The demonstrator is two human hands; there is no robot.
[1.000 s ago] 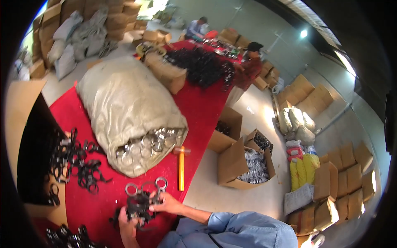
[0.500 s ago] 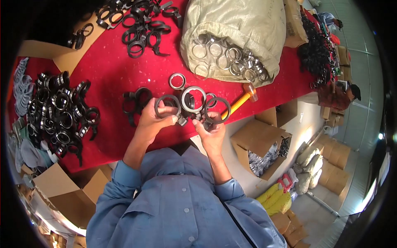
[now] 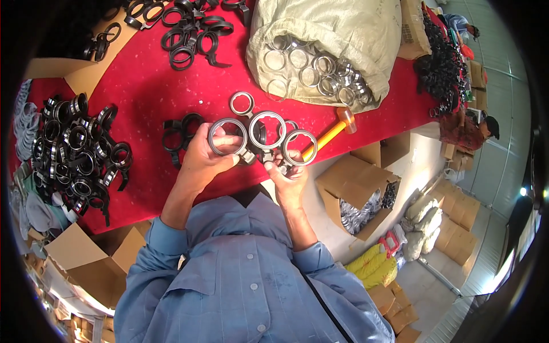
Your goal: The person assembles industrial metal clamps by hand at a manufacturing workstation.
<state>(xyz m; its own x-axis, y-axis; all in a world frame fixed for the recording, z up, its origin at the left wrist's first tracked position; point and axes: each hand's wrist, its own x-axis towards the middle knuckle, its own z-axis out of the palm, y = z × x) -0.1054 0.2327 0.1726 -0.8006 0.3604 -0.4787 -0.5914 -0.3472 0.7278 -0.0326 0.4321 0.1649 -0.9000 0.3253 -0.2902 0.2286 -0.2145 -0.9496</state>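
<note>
Both hands hold a black bracket of joined rings (image 3: 267, 152) just over the near edge of the red table. My left hand (image 3: 201, 157), closed, grips it by its left ring (image 3: 212, 137), with fingers showing through the opening. My right hand (image 3: 287, 182) pinches the stem under the right ring (image 3: 313, 150). A silver lining shows in the middle ring (image 3: 251, 131). Just beyond is a smaller ring (image 3: 242, 103); dark parts behind the bracket are partly hidden. Left of my left hand lies another black ring bracket (image 3: 172, 140). A mallet (image 3: 329, 135) with a yellow handle rests at the right.
A heap of black ring brackets (image 3: 80, 151) covers the table's left; more brackets (image 3: 191, 37) lie at the back. A pale woven sack (image 3: 326, 28) spills metal rings (image 3: 309, 77). Open cartons (image 3: 349, 183) stand below the right edge. Other people (image 3: 474, 134) are far right.
The bracket has tilted in my hands, so the right ring now shows its silvery inner face. Both hands keep their hold. The whole view has shifted slightly.
</note>
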